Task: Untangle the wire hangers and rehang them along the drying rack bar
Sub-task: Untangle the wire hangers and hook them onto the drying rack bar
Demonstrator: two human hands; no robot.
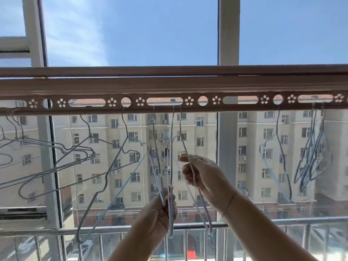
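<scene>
Head view, the only one. The drying rack bar [244,85] runs straight across my frame, with a strip of round holes and oblong slots along its lower edge.

The central bunch of wire hangers [171,140] hooks into an oblong slot [164,101] near mid-bar. I count three hooks there, and the wires cross lower down, so they're tangled.

The left hand [160,211] is under that bunch, fingers curled tight round several wires low down. One pale wire runs through the fist and out below it.

The right hand [203,178] is higher and just to the right. Its thumb and fingers pinch one wire of a lilac hanger [208,226], whose lower end hangs past the wrist, in front of the balcony railing [282,221].

Left of the hands, a grey hanger [106,176] is hooked in a round hole [125,102] and tilts steeply, its bottom corner down by the railing. Further left is a cluster of grey hangers [79,147], tilted and overlapping. I can't tell exactly where their hooks catch.

To the right, a single hanger [278,132] hangs from another round hole [278,99], seen edge-on. At far right a tight bunch of hangers [310,157] hangs from the last slot.

Behind it all are the window frame [228,31] and an apartment block [105,129].
</scene>
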